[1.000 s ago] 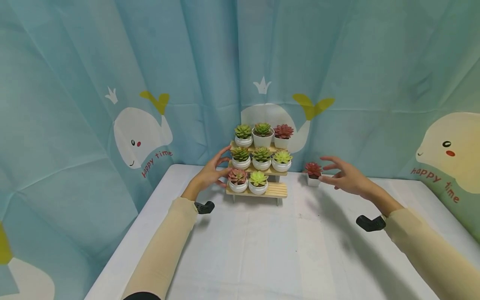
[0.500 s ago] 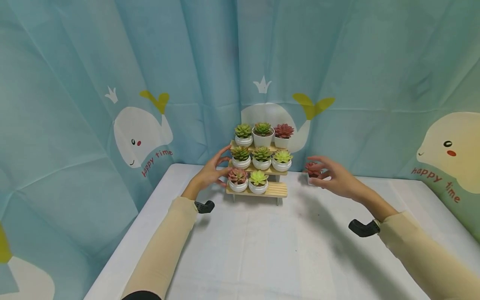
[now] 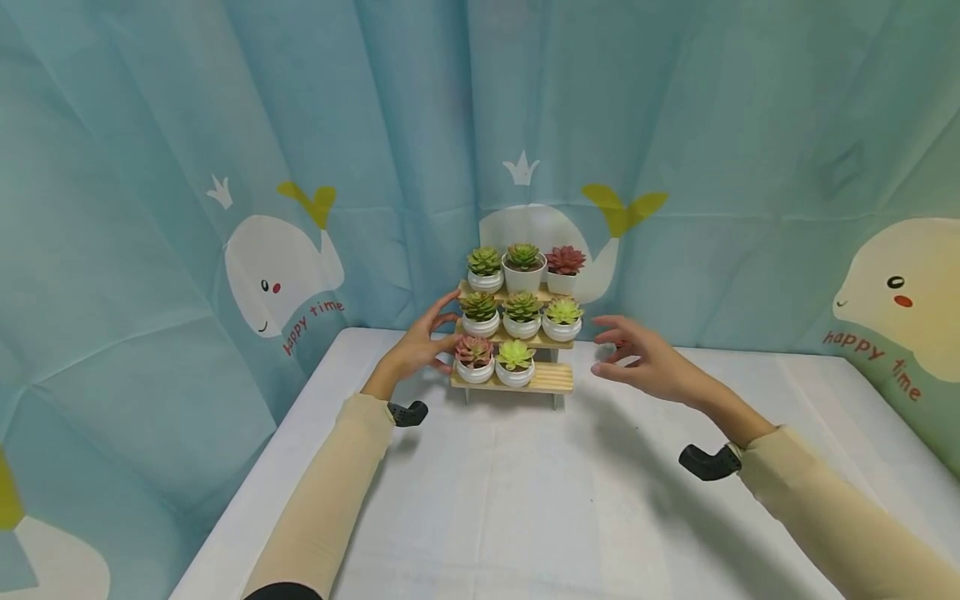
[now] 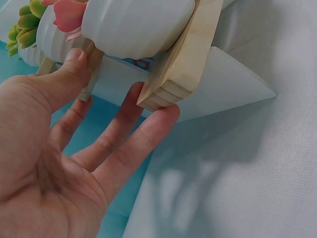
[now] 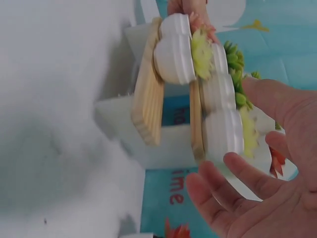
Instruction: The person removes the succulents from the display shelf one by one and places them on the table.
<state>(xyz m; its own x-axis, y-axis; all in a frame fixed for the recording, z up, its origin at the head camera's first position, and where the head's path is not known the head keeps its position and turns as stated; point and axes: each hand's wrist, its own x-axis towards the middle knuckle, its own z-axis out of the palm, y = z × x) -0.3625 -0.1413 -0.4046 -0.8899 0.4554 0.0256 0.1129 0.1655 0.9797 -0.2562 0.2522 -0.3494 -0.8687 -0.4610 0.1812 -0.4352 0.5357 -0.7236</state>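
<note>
A three-tier wooden plant stand [image 3: 553, 378] bears several small potted succulents in white pots. My left hand [image 3: 417, 346] spreads across its left end. In the left wrist view the thumb rests by the middle plank [image 4: 94, 62], while fingertips touch the end of the lower plank [image 4: 183, 64]. My right hand [image 3: 651, 364] hovers just right of the stand, fingers parted and holding nothing. On the lower tier sit a pink succulent [image 3: 474, 352] and a lime-green succulent [image 3: 515, 356]. A red potted succulent [image 5: 177, 231] on the table shows at the right wrist view's bottom edge; the head view hides it behind my right hand.
The lower tier's right end is bare wood. A white cloth covers the table [image 3: 480, 500]. Close behind the stand hangs a blue curtain [image 3: 420, 125] printed with whales. Black wrist cameras sit on both wrists.
My right hand has moved left, from beside the red potted succulent, past it, to near the stand's right side. My left hand has stayed at the stand's left end.
</note>
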